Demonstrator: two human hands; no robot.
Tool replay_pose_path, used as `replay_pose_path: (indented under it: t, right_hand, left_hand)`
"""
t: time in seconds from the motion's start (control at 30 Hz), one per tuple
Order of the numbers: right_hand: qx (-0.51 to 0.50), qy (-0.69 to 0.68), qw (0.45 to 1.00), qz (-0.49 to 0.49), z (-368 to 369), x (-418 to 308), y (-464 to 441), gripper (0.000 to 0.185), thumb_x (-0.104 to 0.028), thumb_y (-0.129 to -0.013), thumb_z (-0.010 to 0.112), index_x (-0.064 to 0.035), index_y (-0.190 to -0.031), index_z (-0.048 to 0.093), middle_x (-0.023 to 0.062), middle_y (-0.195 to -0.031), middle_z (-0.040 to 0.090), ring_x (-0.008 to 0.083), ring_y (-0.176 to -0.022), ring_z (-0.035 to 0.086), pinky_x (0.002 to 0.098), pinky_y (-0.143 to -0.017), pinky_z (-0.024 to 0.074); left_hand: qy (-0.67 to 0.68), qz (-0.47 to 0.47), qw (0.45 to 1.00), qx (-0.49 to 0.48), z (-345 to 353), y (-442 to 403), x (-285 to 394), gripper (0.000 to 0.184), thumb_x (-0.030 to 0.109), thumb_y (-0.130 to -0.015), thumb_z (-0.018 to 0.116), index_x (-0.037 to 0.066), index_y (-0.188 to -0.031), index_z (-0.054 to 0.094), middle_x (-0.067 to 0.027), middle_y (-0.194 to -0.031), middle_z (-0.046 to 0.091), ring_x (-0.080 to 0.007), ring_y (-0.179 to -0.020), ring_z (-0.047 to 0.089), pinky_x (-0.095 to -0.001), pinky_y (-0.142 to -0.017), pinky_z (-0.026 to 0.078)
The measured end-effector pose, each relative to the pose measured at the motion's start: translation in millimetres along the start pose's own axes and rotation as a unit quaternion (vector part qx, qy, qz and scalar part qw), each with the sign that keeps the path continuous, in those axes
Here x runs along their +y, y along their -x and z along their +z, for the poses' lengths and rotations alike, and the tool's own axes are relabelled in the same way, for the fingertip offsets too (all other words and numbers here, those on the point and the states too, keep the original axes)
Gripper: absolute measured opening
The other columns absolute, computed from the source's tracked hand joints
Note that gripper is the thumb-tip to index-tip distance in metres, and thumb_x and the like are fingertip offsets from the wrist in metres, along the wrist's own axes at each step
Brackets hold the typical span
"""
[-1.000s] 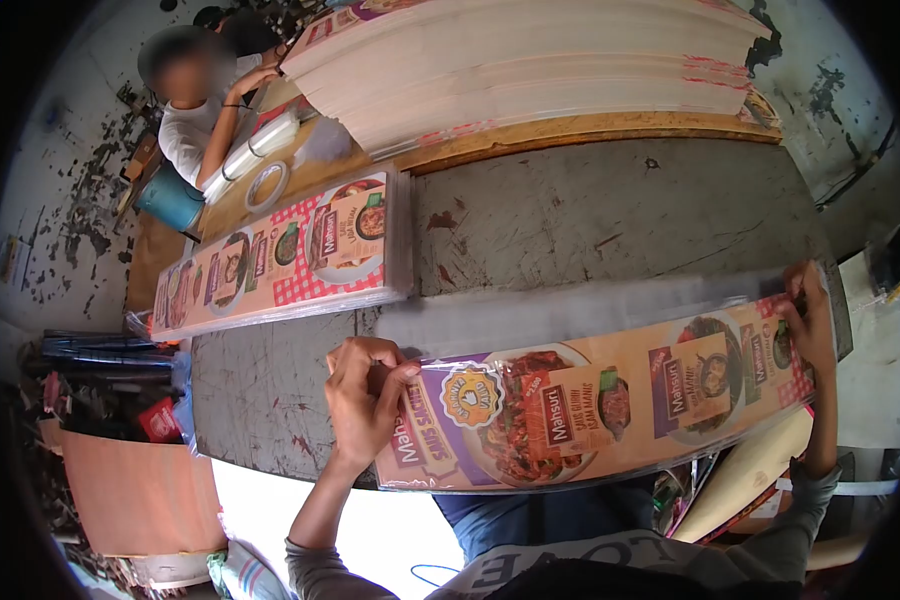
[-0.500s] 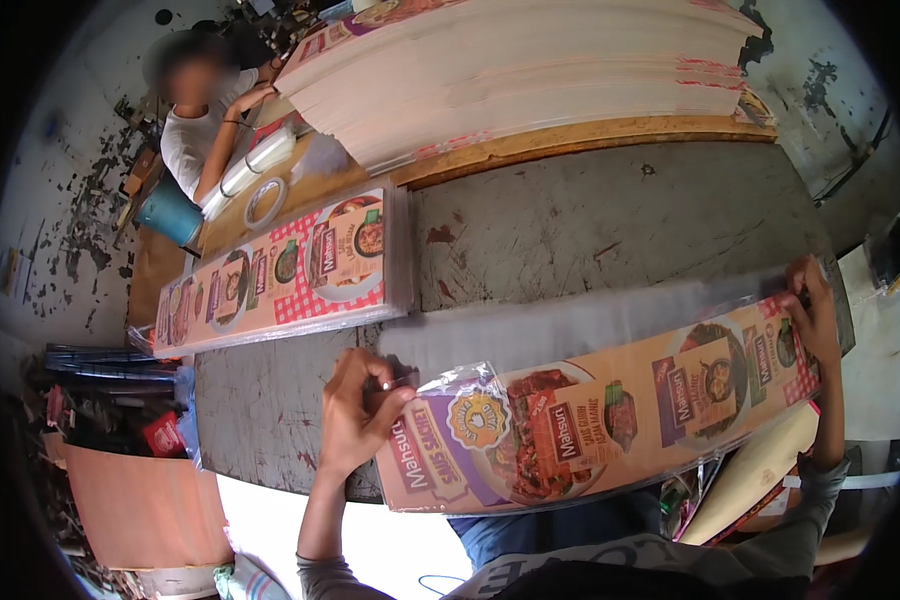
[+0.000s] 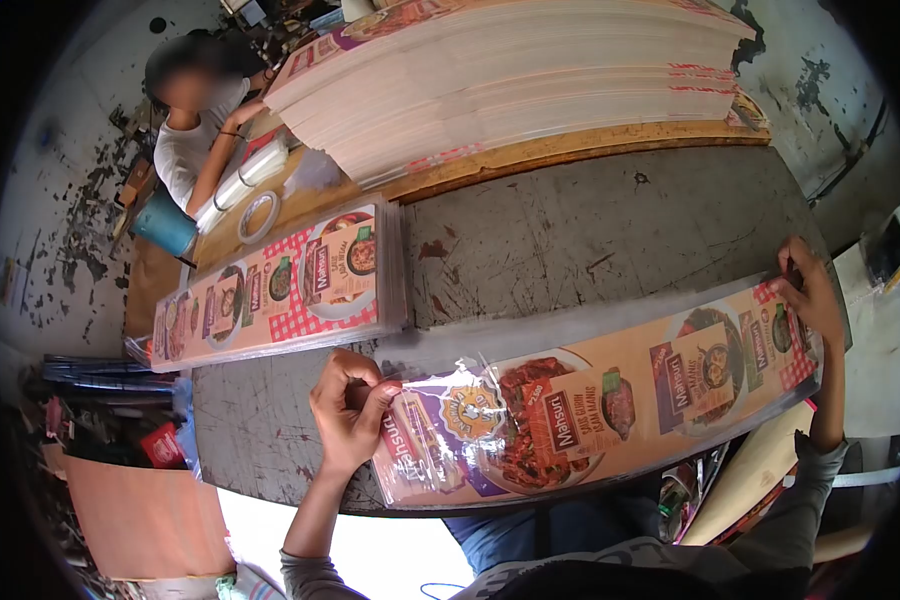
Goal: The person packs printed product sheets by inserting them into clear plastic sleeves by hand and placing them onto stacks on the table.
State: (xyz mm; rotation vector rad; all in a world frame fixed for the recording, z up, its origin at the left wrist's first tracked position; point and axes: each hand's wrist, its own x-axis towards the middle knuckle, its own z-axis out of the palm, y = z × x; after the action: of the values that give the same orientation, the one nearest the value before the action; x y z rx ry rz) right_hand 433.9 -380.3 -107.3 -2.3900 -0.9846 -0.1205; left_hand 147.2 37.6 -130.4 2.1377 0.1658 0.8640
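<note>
A long printed food banner (image 3: 635,395) in clear plastic lies along the near edge of the grey table (image 3: 530,225), its left end shining with glare. My left hand (image 3: 350,410) pinches the plastic at the banner's upper left corner between thumb and bent fingers. At the far right end, my right hand (image 3: 808,292) grips the upper right corner with curled fingers. A hazy strip of clear plastic (image 3: 530,335) runs along the banner's upper edge. To the left lies a stack of similar plastic-covered banners (image 3: 288,318).
A tall pile of printed sheets (image 3: 510,100) stands on a wooden board (image 3: 590,140) at the back. A roll of tape (image 3: 259,217) lies near a blue-green bucket (image 3: 165,224) at left. Another person (image 3: 185,160) leans there with an arm resting by the pile.
The clear plastic strip above the banner has come down closer to its upper edge, with glare now over the left end. Both hands keep their grip on the corners.
</note>
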Motion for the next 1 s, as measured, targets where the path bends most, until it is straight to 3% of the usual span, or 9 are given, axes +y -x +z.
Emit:
replay_pose_path:
  t: [0.13, 0.23, 0.3, 0.33, 0.47, 0.57, 0.6, 0.73, 1.0]
  right_hand:
    - [-0.033, 0.006, 0.999, 0.022, -2.1, 7.2, 0.8, 0.023, -0.012, -0.075, 0.059, -0.0048, -0.078, 0.037, 0.0033, -0.072, 0.037, 0.0123, -0.066, 0.037, 0.0252, -0.059, 0.0329]
    - [0.031, -0.119, 0.992, 0.005, 5.5, 25.6, 4.4, 0.019, -0.013, -0.081, 0.055, -0.0057, -0.080, 0.037, 0.0011, -0.073, 0.039, 0.0098, -0.069, 0.037, 0.0227, -0.063, 0.0328]
    - [0.042, -0.195, 0.980, 0.011, 4.5, 28.3, 3.9, 0.017, -0.016, -0.086, 0.052, -0.0073, -0.081, 0.037, -0.0013, -0.075, 0.040, 0.0079, -0.072, 0.038, 0.0213, -0.066, 0.0325]
    - [0.045, -0.195, 0.980, 0.013, 3.8, 29.4, 5.2, 0.017, -0.016, -0.086, 0.052, -0.0073, -0.081, 0.037, -0.0013, -0.075, 0.040, 0.0079, -0.072, 0.038, 0.0213, -0.066, 0.0325]
    - [0.089, -0.263, 0.959, 0.049, -6.7, 55.7, 2.9, 0.025, -0.022, -0.086, 0.054, -0.0096, -0.078, 0.034, -0.0026, -0.073, 0.034, 0.0069, -0.069, 0.033, 0.0203, -0.063, 0.0274]
    - [0.067, -0.253, 0.965, -0.010, -25.3, 74.1, -14.9, 0.031, -0.027, -0.086, 0.055, -0.0097, -0.076, 0.031, -0.0031, -0.072, 0.029, 0.0074, -0.065, 0.027, 0.0201, -0.058, 0.0223]
    - [0.061, -0.260, 0.964, -0.007, -30.8, 72.7, -20.8, 0.027, -0.024, -0.084, 0.056, -0.0100, -0.077, 0.034, -0.0034, -0.073, 0.032, 0.0066, -0.067, 0.030, 0.0203, -0.060, 0.0245]
    - [0.061, -0.269, 0.961, -0.022, -36.0, 67.0, -40.6, 0.025, -0.020, -0.082, 0.059, -0.0104, -0.078, 0.036, -0.0040, -0.074, 0.034, 0.0061, -0.071, 0.034, 0.0199, -0.064, 0.0269]
    - [0.021, -0.267, 0.963, 0.020, -27.8, 78.5, -37.4, 0.023, -0.018, -0.083, 0.057, -0.0106, -0.077, 0.036, -0.0044, -0.073, 0.033, 0.0053, -0.067, 0.034, 0.0186, -0.062, 0.0269]
  left_hand:
    - [0.096, -0.049, 0.994, -0.001, -2.8, 0.6, 0.2, 0.015, 0.003, -0.075, 0.064, 0.003, -0.075, 0.049, -0.0043, -0.077, 0.048, -0.0101, -0.068, 0.044, -0.0226, -0.060, 0.036]
    - [0.149, 0.006, 0.987, -0.066, -3.6, -0.8, -3.8, 0.024, 0.016, -0.079, 0.060, 0.003, -0.097, 0.049, -0.0115, -0.099, 0.047, -0.0181, -0.091, 0.046, -0.0302, -0.077, 0.039]
    - [0.351, -0.004, 0.936, -0.032, 9.9, -5.3, 8.2, 0.054, 0.033, -0.081, 0.053, 0.005, -0.123, 0.032, -0.0171, -0.119, 0.034, -0.0313, -0.112, 0.038, -0.0422, -0.091, 0.035]
    - [0.337, -0.040, 0.935, -0.099, 3.4, -2.2, 4.5, 0.082, 0.052, -0.078, 0.053, 0.014, -0.134, 0.006, -0.0198, -0.131, 0.019, -0.0428, -0.122, 0.026, -0.0549, -0.093, 0.036]
    - [0.274, -0.040, 0.955, -0.103, 16.0, 6.0, 14.1, 0.086, 0.073, -0.072, 0.038, 0.031, -0.134, -0.003, -0.0205, -0.139, 0.003, -0.0486, -0.124, 0.017, -0.0608, -0.084, 0.041]
    - [0.116, 0.013, 0.983, -0.144, 20.2, 9.7, 13.5, 0.085, 0.074, -0.071, 0.034, 0.031, -0.134, -0.004, -0.0222, -0.138, 0.006, -0.0484, -0.122, 0.022, -0.0586, -0.085, 0.041]
    - [0.070, 0.103, 0.976, -0.179, 18.5, 6.0, 0.8, 0.090, 0.076, -0.068, 0.033, 0.030, -0.134, -0.007, -0.0252, -0.135, 0.009, -0.0470, -0.122, 0.024, -0.0524, -0.083, 0.046]
    - [0.123, 0.097, 0.969, -0.192, 17.4, 16.9, -0.7, 0.096, 0.063, -0.071, 0.049, 0.024, -0.133, -0.013, -0.0284, -0.128, 0.010, -0.0437, -0.120, 0.027, -0.0530, -0.092, 0.038]
    - [0.063, 0.159, 0.971, -0.164, 19.2, 11.4, -4.7, 0.098, 0.069, -0.072, 0.039, 0.018, -0.132, -0.020, -0.0291, -0.127, 0.010, -0.0426, -0.119, 0.030, -0.0506, -0.090, 0.040]
